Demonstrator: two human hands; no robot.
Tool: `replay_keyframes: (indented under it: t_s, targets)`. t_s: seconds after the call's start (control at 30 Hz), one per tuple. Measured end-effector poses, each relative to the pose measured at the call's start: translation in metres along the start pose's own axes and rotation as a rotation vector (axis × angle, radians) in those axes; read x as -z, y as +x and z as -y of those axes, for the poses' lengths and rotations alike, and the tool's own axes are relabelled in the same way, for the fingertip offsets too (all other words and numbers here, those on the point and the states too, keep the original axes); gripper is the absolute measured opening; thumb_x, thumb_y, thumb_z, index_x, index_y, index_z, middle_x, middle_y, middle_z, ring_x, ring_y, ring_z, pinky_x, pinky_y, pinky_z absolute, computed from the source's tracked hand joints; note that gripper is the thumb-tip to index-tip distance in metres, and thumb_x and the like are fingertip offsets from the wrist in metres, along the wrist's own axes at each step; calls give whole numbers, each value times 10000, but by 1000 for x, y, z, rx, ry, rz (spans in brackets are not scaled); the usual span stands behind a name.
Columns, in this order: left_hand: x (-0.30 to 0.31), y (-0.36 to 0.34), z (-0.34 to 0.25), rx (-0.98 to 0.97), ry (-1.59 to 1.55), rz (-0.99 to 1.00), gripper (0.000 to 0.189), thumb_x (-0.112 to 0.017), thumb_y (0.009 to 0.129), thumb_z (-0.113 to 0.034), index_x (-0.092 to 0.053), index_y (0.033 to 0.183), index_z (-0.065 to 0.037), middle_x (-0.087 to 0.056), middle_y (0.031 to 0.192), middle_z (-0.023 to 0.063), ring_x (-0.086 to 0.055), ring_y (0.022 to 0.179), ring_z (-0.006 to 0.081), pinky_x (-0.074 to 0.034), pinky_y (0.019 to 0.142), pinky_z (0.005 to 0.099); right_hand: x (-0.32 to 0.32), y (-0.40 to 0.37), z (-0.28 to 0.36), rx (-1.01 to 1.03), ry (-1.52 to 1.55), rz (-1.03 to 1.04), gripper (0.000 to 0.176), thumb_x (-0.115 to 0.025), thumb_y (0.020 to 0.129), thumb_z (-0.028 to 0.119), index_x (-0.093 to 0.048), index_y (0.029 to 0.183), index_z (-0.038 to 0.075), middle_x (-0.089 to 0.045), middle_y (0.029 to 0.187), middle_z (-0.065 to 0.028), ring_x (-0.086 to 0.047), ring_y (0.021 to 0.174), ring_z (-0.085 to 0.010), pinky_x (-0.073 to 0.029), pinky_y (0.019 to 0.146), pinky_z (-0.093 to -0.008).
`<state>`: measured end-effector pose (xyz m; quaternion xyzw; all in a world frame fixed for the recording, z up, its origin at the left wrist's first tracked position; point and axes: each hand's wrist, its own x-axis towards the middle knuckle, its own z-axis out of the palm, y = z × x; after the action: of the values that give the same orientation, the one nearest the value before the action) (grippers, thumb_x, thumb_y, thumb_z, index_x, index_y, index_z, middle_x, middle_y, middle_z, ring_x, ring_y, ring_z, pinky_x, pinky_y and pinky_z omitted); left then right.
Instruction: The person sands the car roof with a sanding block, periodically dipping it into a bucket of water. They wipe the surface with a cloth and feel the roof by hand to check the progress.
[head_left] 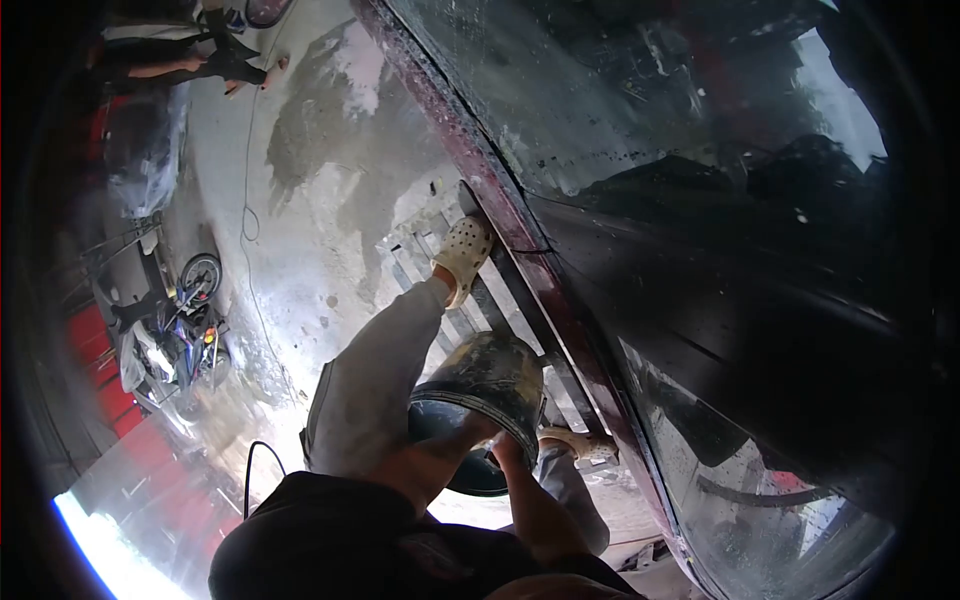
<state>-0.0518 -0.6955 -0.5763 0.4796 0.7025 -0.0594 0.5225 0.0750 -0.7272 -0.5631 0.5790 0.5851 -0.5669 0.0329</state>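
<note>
The left hand [476, 432] and right hand [506, 450] clamp the bucket [490, 380] rim. The car [700, 300] at right is already wet, and the bucket seems not yet emptied.

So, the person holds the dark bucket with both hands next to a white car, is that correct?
Not fully. The car is dark red, not white; the head view shows its maroon body. The rest holds: the left hand and the right hand both hold the dark bucket beside it.

The bucket [485, 385] is just beside the car [720, 300], the motorcycle [175, 335] well apart at left.
</note>
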Motion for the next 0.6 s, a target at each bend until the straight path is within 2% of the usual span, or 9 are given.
replay_keyframes:
  t_s: [0.07,0.13,0.17,0.2,0.3,0.4,0.47,0.53,0.6]
  targets:
    - [14,-11,-3,98,105,543,541,-623,905,-386,-618,1314,-32,-698,1220,188,-673,1066,441,-533,935,467,15,-5,9,82,115,-100,387,-537,969,269,-611,1273,41,-690,1138,-226,-658,1061,-396,-501,968,-473]
    - [60,-48,-72,538,-79,270,613,-713,821,-392,-608,1259,25,-697,1176,229,-698,1000,426,-561,853,485,13,-29,1,8,42,-92,335,-513,994,314,-617,1188,61,-674,1058,-163,-648,935,-299,-516,875,-424]
    - [69,-56,-81,532,-76,250,613,-713,821,-392,-608,1259,25,-697,1176,229,-698,1000,426,-561,853,485,11,-37,-5,-94,-30,-98,320,-489,1018,359,-623,1103,81,-658,978,-101,-639,808,-202,-531,782,-376]
    - [72,-65,-87,495,-55,251,654,-736,796,-399,-590,1247,52,-693,1145,256,-696,1000,425,-558,861,486,30,-39,11,-82,-25,-117,320,-489,1018,359,-623,1103,81,-658,978,-101,-639,808,-202,-531,782,-376]
    - [103,-92,-109,325,-112,253,687,-738,801,-400,-549,1223,107,-676,1115,313,-685,1027,437,-553,883,486,154,-65,94,-679,646,470,355,-493,1009,367,-633,1088,50,-636,924,-68,-612,772,-167,-515,733,-318]
    - [180,-129,-174,109,-177,207,650,-714,836,-412,-555,1189,110,-678,1074,320,-680,1019,448,-549,877,497,235,-78,138,-405,381,556,276,-511,1003,315,-650,1017,77,-629,836,-39,-603,729,-155,-503,650,-360]
    - [207,-148,-207,47,-154,102,626,-713,836,-424,-580,1172,87,-688,1038,303,-679,996,459,-545,874,496,261,-101,148,-534,779,443,261,-590,955,292,-684,1019,58,-639,819,-36,-576,689,-140,-440,611,-295]
    - [251,-165,-245,-122,-208,48,705,-711,838,-440,-552,1242,115,-685,1048,322,-685,1006,447,-545,891,475,318,-127,187,-534,908,432,288,-612,968,299,-664,1106,52,-648,832,-43,-598,653,-148,-514,553,-315]
    - [321,-189,-303,-230,-490,125,552,-713,885,-319,-565,1252,66,-709,1029,264,-717,965,385,-558,832,416,362,-154,207,-426,941,422,362,-633,971,311,-641,1204,34,-662,870,-50,-632,665,-157,-548,533,-331]
